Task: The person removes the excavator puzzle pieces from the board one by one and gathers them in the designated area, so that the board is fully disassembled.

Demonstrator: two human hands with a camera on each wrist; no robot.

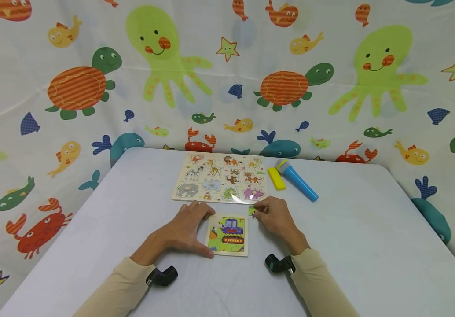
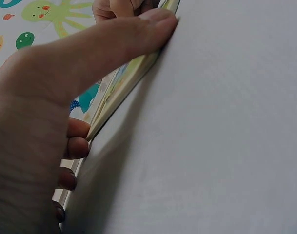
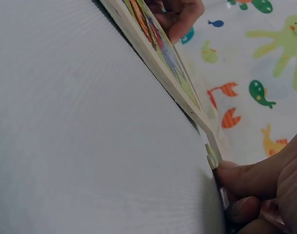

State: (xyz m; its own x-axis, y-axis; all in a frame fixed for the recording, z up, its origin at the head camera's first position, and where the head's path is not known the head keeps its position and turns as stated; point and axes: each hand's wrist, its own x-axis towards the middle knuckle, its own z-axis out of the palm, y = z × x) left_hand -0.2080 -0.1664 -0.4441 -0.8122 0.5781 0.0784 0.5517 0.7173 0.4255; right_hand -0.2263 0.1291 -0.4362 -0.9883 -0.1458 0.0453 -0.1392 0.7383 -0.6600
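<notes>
A small square jigsaw puzzle [image 1: 227, 235] in a wooden frame, with a purple tracked digger on green, lies on the white table. My left hand [image 1: 189, 231] holds it by its left side, thumb at the near corner and fingers at the far one. In the left wrist view the thumb [image 2: 153, 29] presses along the frame's edge. Just right of the puzzle, my right hand [image 1: 277, 220] pinches a small green puzzle piece [image 1: 252, 212]. The right wrist view shows that piece [image 3: 212, 156] at the thumb tip, near the frame's corner; the fingers partly cover it.
Behind the puzzle lies a wooden animal peg board [image 1: 219, 178]. To its right are a yellow block [image 1: 277, 178] and a blue toy microphone [image 1: 298, 179]. A sea-animal curtain [image 1: 227, 88] hangs behind the table.
</notes>
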